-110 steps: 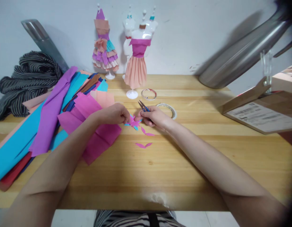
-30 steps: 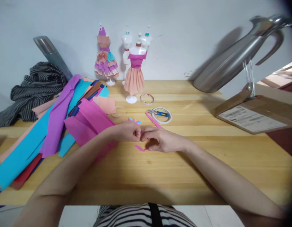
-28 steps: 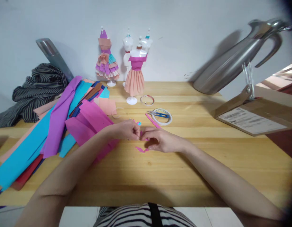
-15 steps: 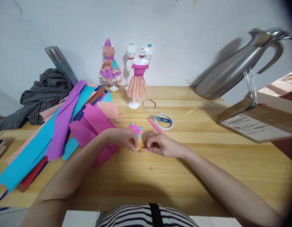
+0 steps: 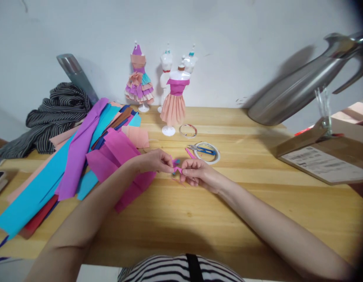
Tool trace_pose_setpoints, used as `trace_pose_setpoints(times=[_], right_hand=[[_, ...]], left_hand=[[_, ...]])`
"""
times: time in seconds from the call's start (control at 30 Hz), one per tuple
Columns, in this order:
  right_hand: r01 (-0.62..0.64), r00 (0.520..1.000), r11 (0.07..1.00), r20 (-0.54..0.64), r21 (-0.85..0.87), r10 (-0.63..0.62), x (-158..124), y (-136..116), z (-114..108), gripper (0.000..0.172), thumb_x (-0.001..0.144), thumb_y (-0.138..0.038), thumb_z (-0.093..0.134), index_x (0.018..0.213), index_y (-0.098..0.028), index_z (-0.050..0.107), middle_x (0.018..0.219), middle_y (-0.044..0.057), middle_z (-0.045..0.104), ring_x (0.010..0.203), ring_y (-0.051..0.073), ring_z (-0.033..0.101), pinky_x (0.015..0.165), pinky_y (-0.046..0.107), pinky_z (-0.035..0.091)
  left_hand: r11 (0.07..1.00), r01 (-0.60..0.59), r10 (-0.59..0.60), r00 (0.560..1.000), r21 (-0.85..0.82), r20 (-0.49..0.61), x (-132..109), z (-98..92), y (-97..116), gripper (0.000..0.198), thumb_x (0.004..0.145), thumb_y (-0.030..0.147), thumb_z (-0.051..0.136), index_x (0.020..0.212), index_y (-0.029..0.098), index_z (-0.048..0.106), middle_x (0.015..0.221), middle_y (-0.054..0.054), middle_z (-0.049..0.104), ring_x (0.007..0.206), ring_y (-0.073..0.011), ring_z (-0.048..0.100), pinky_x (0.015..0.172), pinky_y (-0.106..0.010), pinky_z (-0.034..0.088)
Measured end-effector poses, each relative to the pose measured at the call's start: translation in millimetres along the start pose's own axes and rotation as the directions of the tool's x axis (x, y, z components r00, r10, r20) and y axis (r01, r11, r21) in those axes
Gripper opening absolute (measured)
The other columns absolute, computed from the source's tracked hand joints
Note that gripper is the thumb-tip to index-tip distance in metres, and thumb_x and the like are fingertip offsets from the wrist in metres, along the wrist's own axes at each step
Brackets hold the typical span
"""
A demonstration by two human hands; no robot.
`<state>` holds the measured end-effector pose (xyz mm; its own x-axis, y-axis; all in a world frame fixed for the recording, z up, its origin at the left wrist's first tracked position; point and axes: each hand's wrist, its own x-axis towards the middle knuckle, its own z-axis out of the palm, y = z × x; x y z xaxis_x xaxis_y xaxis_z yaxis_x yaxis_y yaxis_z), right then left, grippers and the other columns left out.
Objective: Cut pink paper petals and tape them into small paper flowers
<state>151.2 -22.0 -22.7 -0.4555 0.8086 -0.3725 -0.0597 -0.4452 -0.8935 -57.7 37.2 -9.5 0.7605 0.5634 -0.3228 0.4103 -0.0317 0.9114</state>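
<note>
A small pink paper piece (image 5: 177,169) is stretched between my two hands above the table. My left hand (image 5: 158,160) pinches its left end, and my right hand (image 5: 197,172) pinches the right end with the fingers curled. Just behind the piece, a pink and blue paper cutout (image 5: 176,161) is partly hidden by my fingers. A thin pink scrap (image 5: 179,181) lies on the wood below them. Beyond my right hand lies a pink strip (image 5: 190,153), beside a tape roll (image 5: 218,157) with blue thread snips (image 5: 206,150) resting on it.
Colored paper sheets (image 5: 81,156) cover the table's left side, near a striped cloth (image 5: 56,113) and a bottle (image 5: 77,76). Several small dress forms (image 5: 173,109) stand at the back, near a bracelet-like ring (image 5: 188,131). To the right are a steel jug (image 5: 293,82) and a cardboard box (image 5: 325,156).
Both hands have risen slightly and come closer together, with the pink piece now stretched between the fingertips. My left fist has turned into a pinch. The view has shifted a little.
</note>
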Motion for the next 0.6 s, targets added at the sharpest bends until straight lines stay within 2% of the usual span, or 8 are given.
trace_pose_setpoints(times=[0.1,0.27,0.37,0.47,0.6], right_hand=[[0.024,0.999,0.998,-0.031,-0.055,-0.025,5,1,-1,0.039,0.062,-0.044,0.08,0.069,-0.014,0.056,0.06,0.002,0.069,0.036,0.005,0.047,0.036,0.017,0.027],[0.172,0.978,0.973,-0.088,-0.152,-0.187,8,-2,-1,0.034,0.059,-0.039,0.082,0.066,-0.015,0.059,0.057,0.0,0.066,0.041,0.005,0.048,0.04,0.018,0.033],[0.227,0.966,0.965,-0.1,-0.128,-0.24,5,-5,-2,0.031,0.059,-0.037,0.083,0.071,-0.015,0.063,0.062,0.0,0.067,0.044,0.005,0.05,0.042,0.019,0.034],[0.267,0.959,0.961,-0.076,-0.067,-0.272,1,-3,-3,0.03,0.066,-0.041,0.078,0.076,-0.016,0.066,0.062,0.002,0.068,0.047,0.008,0.054,0.043,0.02,0.035],[0.274,0.958,0.96,-0.074,-0.057,-0.278,-2,-1,-1,0.029,0.068,-0.042,0.078,0.069,-0.016,0.066,0.055,0.002,0.065,0.046,0.009,0.054,0.044,0.021,0.036]], left_hand=[[0.999,0.036,-0.036,0.999,-0.026,-0.004,-3,-2.4,5,0.028,0.071,0.04,0.068,0.069,0.013,0.062,0.047,0.006,0.047,0.043,-0.0051,0.042,0.044,-0.016,0.033],[0.995,0.049,-0.05,0.999,-0.085,-0.013,-3,-7.4,3,0.025,0.072,0.036,0.067,0.074,0.012,0.067,0.052,0.002,0.058,0.041,-0.0043,0.045,0.041,-0.015,0.034],[0.995,0.035,-0.038,0.999,-0.092,-0.025,-2,-7.7,3,0.026,0.073,0.037,0.066,0.074,0.012,0.066,0.063,-0.001,0.065,0.041,-0.0036,0.047,0.04,-0.015,0.035],[0.991,0.026,-0.033,0.998,-0.128,-0.052,-3,-6.4,7,0.026,0.072,0.038,0.067,0.072,0.012,0.063,0.069,-0.002,0.068,0.04,-0.0034,0.048,0.038,-0.015,0.035],[0.992,0.007,-0.018,0.996,-0.122,-0.09,-6,-5.1,12,0.023,0.071,0.034,0.067,0.073,0.012,0.062,0.067,-0.002,0.068,0.04,-0.0035,0.049,0.037,-0.014,0.035]])
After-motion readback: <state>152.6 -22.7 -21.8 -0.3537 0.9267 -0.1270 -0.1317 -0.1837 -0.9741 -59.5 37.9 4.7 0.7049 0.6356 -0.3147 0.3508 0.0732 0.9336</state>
